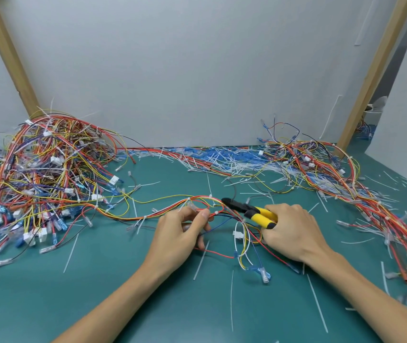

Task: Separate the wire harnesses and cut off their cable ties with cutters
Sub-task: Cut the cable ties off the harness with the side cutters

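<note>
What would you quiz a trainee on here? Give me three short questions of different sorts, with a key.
1. True or false: the right hand grips the cutters.
2. The cutters' handles are: A red, B yellow, C blue.
3. Fill in: the left hand pinches wires of the ___ lying across the mat.
Key: 1 true; 2 B; 3 harness.
</note>
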A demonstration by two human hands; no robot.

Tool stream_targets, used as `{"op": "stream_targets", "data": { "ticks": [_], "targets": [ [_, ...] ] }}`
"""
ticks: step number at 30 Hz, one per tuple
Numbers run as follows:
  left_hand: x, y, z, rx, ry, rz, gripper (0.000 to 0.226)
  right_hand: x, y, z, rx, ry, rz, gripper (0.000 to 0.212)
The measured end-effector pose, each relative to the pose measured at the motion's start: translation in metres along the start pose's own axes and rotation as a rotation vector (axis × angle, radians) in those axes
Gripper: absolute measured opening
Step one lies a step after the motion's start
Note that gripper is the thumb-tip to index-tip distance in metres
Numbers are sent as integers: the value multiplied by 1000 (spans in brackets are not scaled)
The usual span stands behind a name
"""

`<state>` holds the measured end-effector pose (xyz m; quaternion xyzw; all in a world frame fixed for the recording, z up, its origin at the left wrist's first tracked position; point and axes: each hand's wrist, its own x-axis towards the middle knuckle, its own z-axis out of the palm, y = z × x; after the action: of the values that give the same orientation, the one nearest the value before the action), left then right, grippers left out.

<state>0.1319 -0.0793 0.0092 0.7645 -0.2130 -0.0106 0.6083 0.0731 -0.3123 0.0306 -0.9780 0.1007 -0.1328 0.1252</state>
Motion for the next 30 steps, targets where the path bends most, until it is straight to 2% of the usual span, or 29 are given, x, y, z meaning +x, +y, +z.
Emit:
{"op": "stream_targets", "data": {
  "ticks": [3,7,13,15,17,20,24,28,30],
  "targets": [
    [-2,2,0,103,-19,70,29,1,0,-2,290,115,80,28],
    [-5,3,2,197,-132,164,13,-5,-13,-4,623,162,12,45],
    [-8,6,3,279,-206,277,19,-6,-17,4,458,137,-114,26],
    [-11,6,4,363,-230,330,24,-5,-15,7,483,106,-112,24],
    [-15,8,4,466,-256,389,30,-3,-14,8,611,68,-96,23],
    [-16,16,0,580,-206,528,32,-1,-14,6,818,-6,-92,39],
    [-11,21,-13,485,-26,608,11,0,-12,6,1026,-88,-83,26],
    [1,9,-22,566,153,530,20,3,-7,4,1070,-170,-87,24],
    [5,2,-23,559,130,440,29,2,-5,2,1064,-203,-99,25]
  ]
}}
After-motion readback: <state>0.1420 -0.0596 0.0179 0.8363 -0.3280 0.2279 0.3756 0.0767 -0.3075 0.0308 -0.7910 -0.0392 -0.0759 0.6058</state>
